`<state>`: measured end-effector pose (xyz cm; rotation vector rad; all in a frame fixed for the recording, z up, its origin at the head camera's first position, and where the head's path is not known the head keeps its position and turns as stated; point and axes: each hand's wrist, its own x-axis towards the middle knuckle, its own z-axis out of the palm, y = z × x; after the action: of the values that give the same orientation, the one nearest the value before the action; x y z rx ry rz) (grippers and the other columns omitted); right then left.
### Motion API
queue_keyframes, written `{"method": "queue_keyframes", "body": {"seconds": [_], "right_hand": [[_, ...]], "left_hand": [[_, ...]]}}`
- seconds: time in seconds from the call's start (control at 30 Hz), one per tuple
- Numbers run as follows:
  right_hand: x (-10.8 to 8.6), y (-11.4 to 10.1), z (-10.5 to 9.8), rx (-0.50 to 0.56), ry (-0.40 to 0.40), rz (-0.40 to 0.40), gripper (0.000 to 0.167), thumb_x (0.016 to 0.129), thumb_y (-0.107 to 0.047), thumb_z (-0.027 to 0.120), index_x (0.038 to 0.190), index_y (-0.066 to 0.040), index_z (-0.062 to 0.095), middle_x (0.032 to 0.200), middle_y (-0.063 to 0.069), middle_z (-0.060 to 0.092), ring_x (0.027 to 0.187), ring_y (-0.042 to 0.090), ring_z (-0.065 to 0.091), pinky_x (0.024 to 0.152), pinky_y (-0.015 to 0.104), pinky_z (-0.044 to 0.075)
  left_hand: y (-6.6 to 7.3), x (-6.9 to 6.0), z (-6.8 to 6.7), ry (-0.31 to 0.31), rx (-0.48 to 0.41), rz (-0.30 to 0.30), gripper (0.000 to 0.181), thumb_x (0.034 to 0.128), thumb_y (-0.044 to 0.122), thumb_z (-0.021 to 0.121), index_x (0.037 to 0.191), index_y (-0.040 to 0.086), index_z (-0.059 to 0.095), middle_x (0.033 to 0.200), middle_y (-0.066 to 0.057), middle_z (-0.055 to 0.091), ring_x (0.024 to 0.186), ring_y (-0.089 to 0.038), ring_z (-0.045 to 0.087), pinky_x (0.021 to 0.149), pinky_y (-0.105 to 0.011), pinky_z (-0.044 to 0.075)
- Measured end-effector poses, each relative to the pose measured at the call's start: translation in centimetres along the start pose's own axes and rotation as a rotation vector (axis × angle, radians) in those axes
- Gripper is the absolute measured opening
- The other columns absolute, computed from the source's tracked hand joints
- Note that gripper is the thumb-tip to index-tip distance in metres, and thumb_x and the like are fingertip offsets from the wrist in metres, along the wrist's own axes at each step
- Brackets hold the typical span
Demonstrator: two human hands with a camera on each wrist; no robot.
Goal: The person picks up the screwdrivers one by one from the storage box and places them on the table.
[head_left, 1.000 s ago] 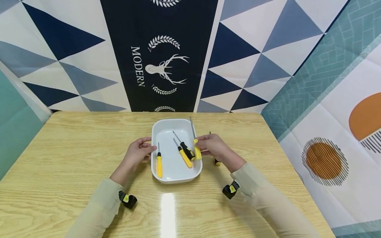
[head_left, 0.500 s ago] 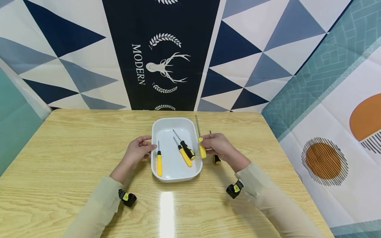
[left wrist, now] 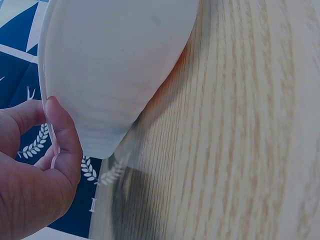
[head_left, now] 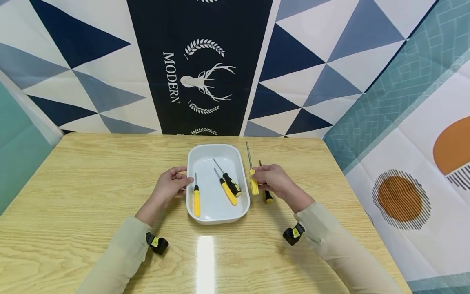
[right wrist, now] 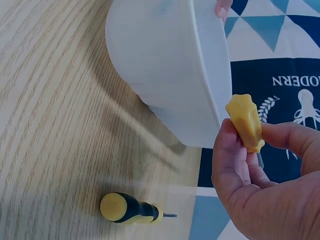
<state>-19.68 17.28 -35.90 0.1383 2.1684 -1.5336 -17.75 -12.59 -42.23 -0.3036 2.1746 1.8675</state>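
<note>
A white tray [head_left: 211,218] stands on the table with several screwdrivers inside. My left hand [head_left: 170,185] pinches its left rim between thumb and fingers, as the left wrist view also shows. My right hand [head_left: 273,179] holds a screwdriver with an all-yellow handle [head_left: 254,182] just outside the right rim, its shaft pointing away from me. Within the tray lie a yellow-handled screwdriver [head_left: 197,203] at the left, plus another yellow one [head_left: 229,193] and a black-and-yellow one [head_left: 231,185] side by side. Partly hidden beneath my right hand, a black-and-yellow screwdriver [right wrist: 131,208] lies on the table.
The wooden table [head_left: 92,196] reaches back to a wall hanging [head_left: 205,81] with triangles and a deer head. More patterned cloth [head_left: 404,196] rises along the right side. Each sleeve cuff carries a small black camera [head_left: 293,234].
My right hand has moved to the right, carrying the yellow screwdriver from over the tray's right rim to outside it. The left hand keeps its hold on the left rim.
</note>
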Motion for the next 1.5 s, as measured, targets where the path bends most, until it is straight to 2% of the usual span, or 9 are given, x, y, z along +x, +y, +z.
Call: {"method": "queue_keyframes", "body": {"seconds": [0.37,0.83,1.1,1.5], "right_hand": [[0.0,0.3,-0.4,0.010,0.009,0.013,0.045,0.090,-0.009,0.056,0.131,0.006,0.046,0.090,0.002,0.057,0.074,0.009,0.057,0.080,0.031,0.054],[-0.3,0.7,-1.0,0.024,0.003,0.004,0.046,0.091,-0.009,0.054,0.132,0.009,0.043,0.096,0.005,0.057,0.078,0.010,0.057,0.083,0.032,0.054],[-0.3,0.9,-1.3,0.027,0.006,0.005,0.047,0.091,-0.009,0.054,0.132,0.010,0.042,0.100,0.008,0.057,0.081,0.011,0.059,0.084,0.033,0.054],[-0.2,1.5,-2.0,0.026,0.013,0.002,0.047,0.090,-0.009,0.054,0.131,0.012,0.042,0.090,0.001,0.059,0.078,0.010,0.058,0.075,0.026,0.053]], "left_hand": [[-0.1,0.1,-0.1,0.008,0.000,0.001,0.053,0.0877,0.015,0.065,0.136,0.008,0.044,0.105,-0.008,0.051,0.072,-0.009,0.057,0.065,-0.020,0.055],[0.0,-0.2,-0.1,0.000,-0.009,0.025,0.052,0.0885,0.014,0.064,0.136,0.006,0.043,0.102,-0.007,0.051,0.072,-0.009,0.057,0.066,-0.022,0.056],[0.2,-0.3,-0.1,-0.001,-0.004,0.015,0.053,0.0887,0.015,0.064,0.137,0.007,0.043,0.102,-0.007,0.049,0.072,-0.009,0.057,0.066,-0.022,0.055],[0.2,-0.3,-0.1,-0.001,0.003,0.011,0.054,0.0887,0.016,0.064,0.137,0.007,0.042,0.104,-0.008,0.050,0.073,-0.009,0.057,0.066,-0.022,0.055]]}}
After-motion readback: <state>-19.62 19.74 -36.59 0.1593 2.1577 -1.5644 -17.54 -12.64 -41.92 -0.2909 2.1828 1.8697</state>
